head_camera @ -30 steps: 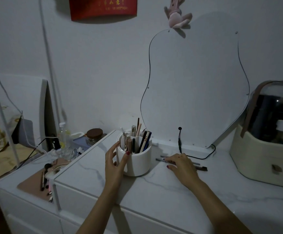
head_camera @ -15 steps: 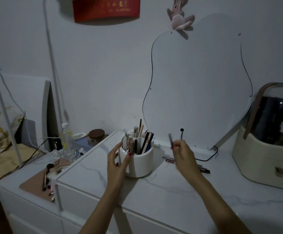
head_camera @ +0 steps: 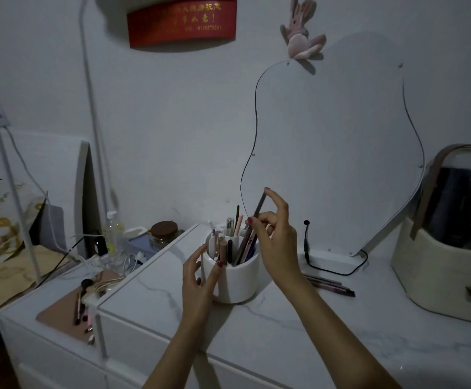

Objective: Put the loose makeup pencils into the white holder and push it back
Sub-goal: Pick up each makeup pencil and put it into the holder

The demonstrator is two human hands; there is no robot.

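The white holder (head_camera: 235, 280) stands on the marble dresser top, filled with several pencils and brushes. My left hand (head_camera: 198, 279) wraps its left side, thumb on the front wall. My right hand (head_camera: 276, 237) hovers over the holder's right rim, pinching a grey makeup pencil (head_camera: 259, 204) that points steeply down into the holder. Two or three loose makeup pencils (head_camera: 328, 284) lie flat on the top to the right of the holder, behind my right wrist.
A wavy mirror (head_camera: 335, 153) leans on the wall behind, with a black cable (head_camera: 338, 272) at its base. A cream cosmetics case (head_camera: 447, 259) sits at right. A lower shelf at left holds brushes (head_camera: 81, 303), a bottle and a jar.
My right hand picked one pencil up from the loose ones on the top, carried it left and up, and now holds it tip-down over the holder. My left hand stayed on the holder.
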